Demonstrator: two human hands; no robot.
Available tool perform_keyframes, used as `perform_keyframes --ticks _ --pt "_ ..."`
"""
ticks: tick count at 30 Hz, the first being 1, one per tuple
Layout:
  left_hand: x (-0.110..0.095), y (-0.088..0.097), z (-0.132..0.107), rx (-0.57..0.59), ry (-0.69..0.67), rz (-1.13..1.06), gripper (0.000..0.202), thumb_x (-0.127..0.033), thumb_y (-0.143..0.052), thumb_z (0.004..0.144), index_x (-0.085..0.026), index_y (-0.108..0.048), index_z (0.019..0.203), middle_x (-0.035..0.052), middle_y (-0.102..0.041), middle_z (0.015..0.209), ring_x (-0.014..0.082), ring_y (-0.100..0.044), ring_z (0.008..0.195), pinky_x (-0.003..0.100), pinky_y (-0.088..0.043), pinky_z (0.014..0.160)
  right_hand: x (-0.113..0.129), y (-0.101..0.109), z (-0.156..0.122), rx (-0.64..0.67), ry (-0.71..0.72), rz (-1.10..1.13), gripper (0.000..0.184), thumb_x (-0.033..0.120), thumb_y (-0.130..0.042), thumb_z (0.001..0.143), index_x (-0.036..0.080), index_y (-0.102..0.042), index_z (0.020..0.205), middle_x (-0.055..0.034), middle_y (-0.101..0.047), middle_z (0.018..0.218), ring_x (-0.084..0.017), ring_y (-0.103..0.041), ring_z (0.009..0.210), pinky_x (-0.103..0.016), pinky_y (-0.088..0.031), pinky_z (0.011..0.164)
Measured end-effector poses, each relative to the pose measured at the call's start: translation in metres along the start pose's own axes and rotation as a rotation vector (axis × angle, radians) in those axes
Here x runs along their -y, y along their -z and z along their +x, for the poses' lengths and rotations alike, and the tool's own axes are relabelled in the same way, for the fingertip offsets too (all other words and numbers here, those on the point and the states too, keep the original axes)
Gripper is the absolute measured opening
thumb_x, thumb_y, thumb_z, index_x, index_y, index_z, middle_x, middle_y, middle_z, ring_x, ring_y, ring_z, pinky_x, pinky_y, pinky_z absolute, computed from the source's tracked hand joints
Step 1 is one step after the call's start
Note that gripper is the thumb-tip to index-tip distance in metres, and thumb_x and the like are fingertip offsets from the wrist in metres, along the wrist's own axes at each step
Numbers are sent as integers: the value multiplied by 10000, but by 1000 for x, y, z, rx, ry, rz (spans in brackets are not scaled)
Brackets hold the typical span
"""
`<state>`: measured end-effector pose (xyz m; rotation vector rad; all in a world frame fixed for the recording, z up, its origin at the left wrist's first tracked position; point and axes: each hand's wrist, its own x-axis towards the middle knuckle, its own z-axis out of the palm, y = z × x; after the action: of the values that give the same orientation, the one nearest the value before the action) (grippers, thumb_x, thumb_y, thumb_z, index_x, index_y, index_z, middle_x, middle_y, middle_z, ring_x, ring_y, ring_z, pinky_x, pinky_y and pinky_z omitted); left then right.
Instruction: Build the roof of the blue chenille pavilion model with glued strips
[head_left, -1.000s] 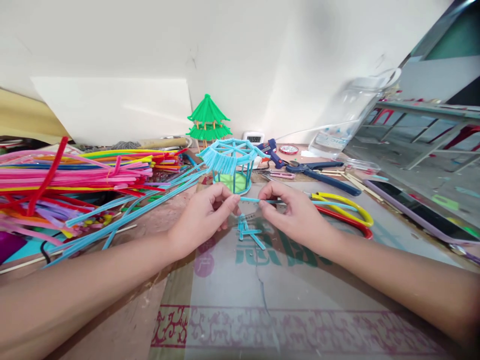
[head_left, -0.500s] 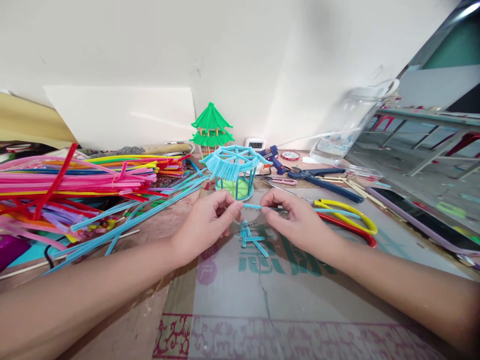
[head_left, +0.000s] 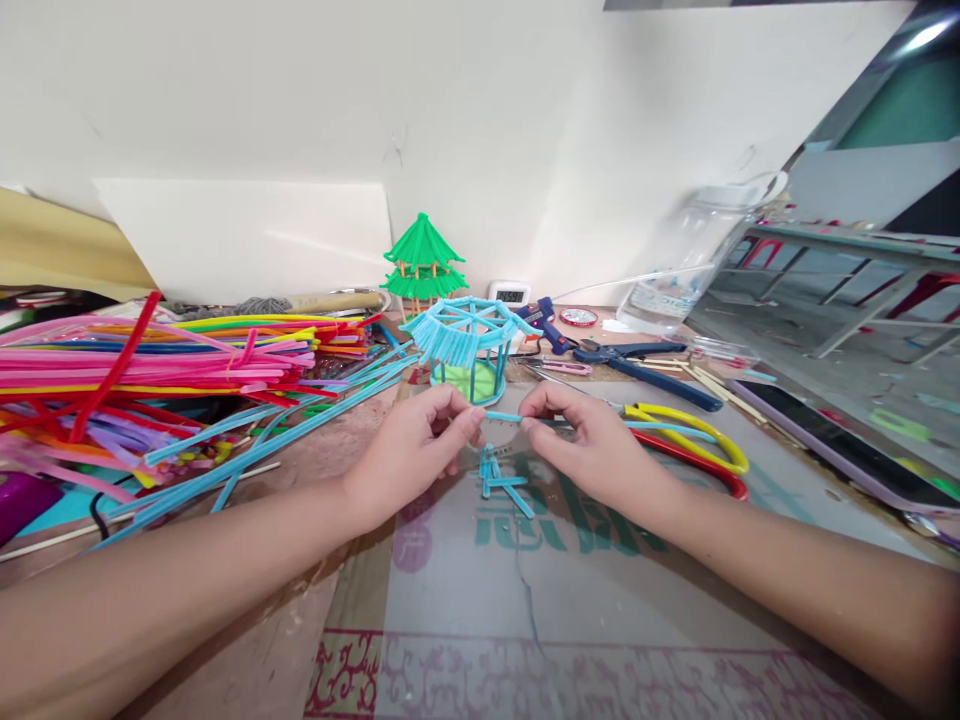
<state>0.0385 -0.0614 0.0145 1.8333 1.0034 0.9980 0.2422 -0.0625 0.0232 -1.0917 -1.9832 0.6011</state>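
Between both hands a light-blue pipe cleaner (head_left: 502,416) is stretched level above the board. My left hand (head_left: 427,440) pinches its left end between thumb and fingers. The right hand, my right hand (head_left: 577,430), pinches it farther right, and its tail runs out past that hand over the scissors. Just below the fingers lie several short cut blue pieces (head_left: 504,482). Behind the hands stands a small pavilion model (head_left: 472,335) of blue pipe cleaners on a green base. Part of its roof shows bare spokes.
Bundles of coloured pipe cleaners (head_left: 150,365) fill the left side. Yellow-and-red-handled scissors (head_left: 735,455), blue-handled pliers (head_left: 660,370), a glue gun (head_left: 551,325) and a phone (head_left: 847,440) lie right. A green pagoda model (head_left: 424,245) and a bottle (head_left: 675,260) stand behind.
The hands keep their pinch on the blue pipe cleaner, with hardly any movement. The whole view has shifted slightly.
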Motion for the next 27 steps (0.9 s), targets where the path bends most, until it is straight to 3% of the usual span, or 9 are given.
perform_keyframes --ticks 11,20,27 --pt "-1 0 0 2 16 1 279 -426 -516 911 -168 -565 819 -43 -559 577 64 -506 436 161 -386 417 -5 -1 1 19 -20 3 59 159 -524 812 202 -530 771 22 -552 732 -127 -507 683 -246 -391 626" --pt "-2 1 0 24 -6 14 266 -416 -507 911 -167 -568 840 -19 -602 673 70 -535 497 175 -417 456 -5 0 -1 1 -12 -24 66 143 -515 807 199 -532 776 29 -545 727 -121 -497 674 -240 -383 616" --pt "-1 -1 0 -44 -39 114 176 -336 -589 843 -174 -534 799 -29 -574 651 84 -538 539 182 -414 485 -5 0 0 -3 -16 -1 64 141 -514 796 198 -530 773 25 -548 728 -125 -506 672 -242 -393 616"
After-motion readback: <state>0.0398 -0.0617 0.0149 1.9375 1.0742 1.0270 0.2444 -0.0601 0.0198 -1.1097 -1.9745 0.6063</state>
